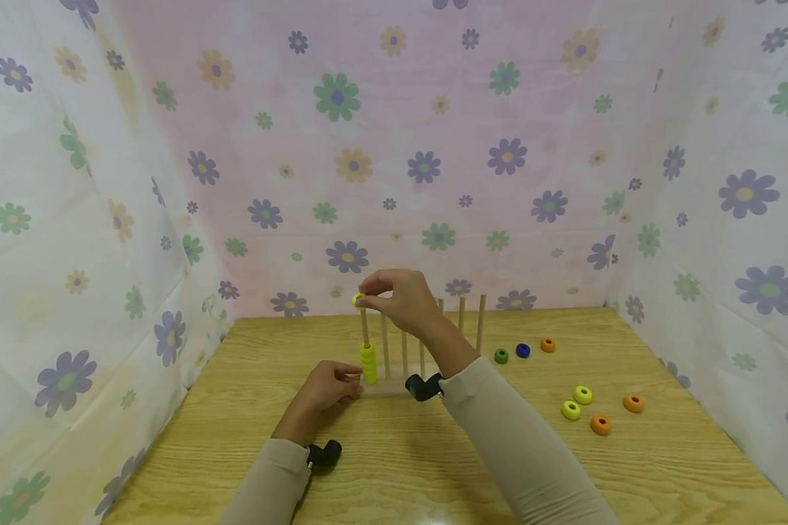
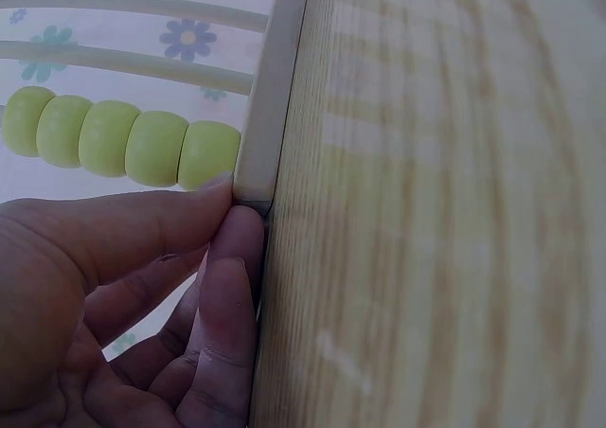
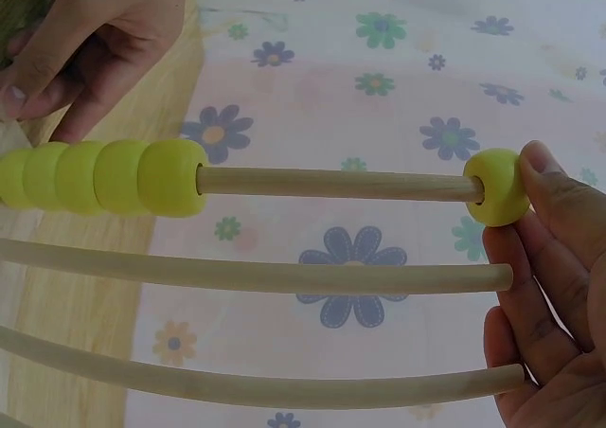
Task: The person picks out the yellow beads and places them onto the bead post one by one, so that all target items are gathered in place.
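Note:
My right hand (image 1: 403, 300) pinches a yellow bead (image 3: 499, 187) between thumb and fingers at the top end of the leftmost wooden peg; in the right wrist view the peg's tip enters the bead's hole. Lower on that same peg, several yellow beads (image 1: 368, 364) are stacked down to the wooden base (image 1: 390, 384). My left hand (image 1: 329, 386) grips the left end of the base, thumb and fingertips at its corner in the left wrist view. Further bare pegs (image 3: 407, 278) rise from the base beside the filled one, partly behind my right hand and wrist.
Right of the rack on the wooden table (image 1: 499, 452) lie a green bead (image 1: 501, 356), a blue bead (image 1: 522, 351) and an orange bead (image 1: 548, 345). Nearer are two yellow beads (image 1: 583, 394) and two orange beads (image 1: 600, 424). Flowered cloth (image 1: 394, 182) surrounds the table's back and sides.

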### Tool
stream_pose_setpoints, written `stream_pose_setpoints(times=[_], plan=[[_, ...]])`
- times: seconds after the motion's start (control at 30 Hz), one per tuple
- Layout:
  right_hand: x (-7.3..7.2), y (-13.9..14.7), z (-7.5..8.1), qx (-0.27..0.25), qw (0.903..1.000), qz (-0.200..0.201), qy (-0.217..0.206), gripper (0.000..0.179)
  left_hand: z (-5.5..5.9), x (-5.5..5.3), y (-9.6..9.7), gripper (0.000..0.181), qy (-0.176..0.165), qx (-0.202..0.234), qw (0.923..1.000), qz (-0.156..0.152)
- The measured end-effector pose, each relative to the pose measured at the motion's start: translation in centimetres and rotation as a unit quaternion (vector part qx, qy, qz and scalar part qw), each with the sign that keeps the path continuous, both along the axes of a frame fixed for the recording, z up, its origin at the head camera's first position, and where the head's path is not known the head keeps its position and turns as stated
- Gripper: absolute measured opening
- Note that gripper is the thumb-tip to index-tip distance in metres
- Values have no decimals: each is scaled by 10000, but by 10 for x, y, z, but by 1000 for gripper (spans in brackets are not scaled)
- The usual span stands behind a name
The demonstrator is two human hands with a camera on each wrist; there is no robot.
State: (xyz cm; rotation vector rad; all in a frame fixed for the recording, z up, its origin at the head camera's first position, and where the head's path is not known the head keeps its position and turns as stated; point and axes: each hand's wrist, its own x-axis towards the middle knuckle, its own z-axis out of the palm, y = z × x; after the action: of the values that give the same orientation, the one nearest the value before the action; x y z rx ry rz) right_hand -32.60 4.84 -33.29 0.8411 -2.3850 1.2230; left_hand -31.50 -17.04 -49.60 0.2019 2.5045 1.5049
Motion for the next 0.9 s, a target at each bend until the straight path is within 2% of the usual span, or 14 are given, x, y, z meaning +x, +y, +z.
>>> stream_pose_setpoints(times=[0.23, 0.9], plan=[[1, 1, 1, 77, 9999, -10, -114, 22, 0, 0, 0, 41, -9, 66, 10000, -19], [-1, 2, -2, 82, 10000, -18, -9, 15, 0, 0, 1, 40, 2, -4, 10000, 16]])
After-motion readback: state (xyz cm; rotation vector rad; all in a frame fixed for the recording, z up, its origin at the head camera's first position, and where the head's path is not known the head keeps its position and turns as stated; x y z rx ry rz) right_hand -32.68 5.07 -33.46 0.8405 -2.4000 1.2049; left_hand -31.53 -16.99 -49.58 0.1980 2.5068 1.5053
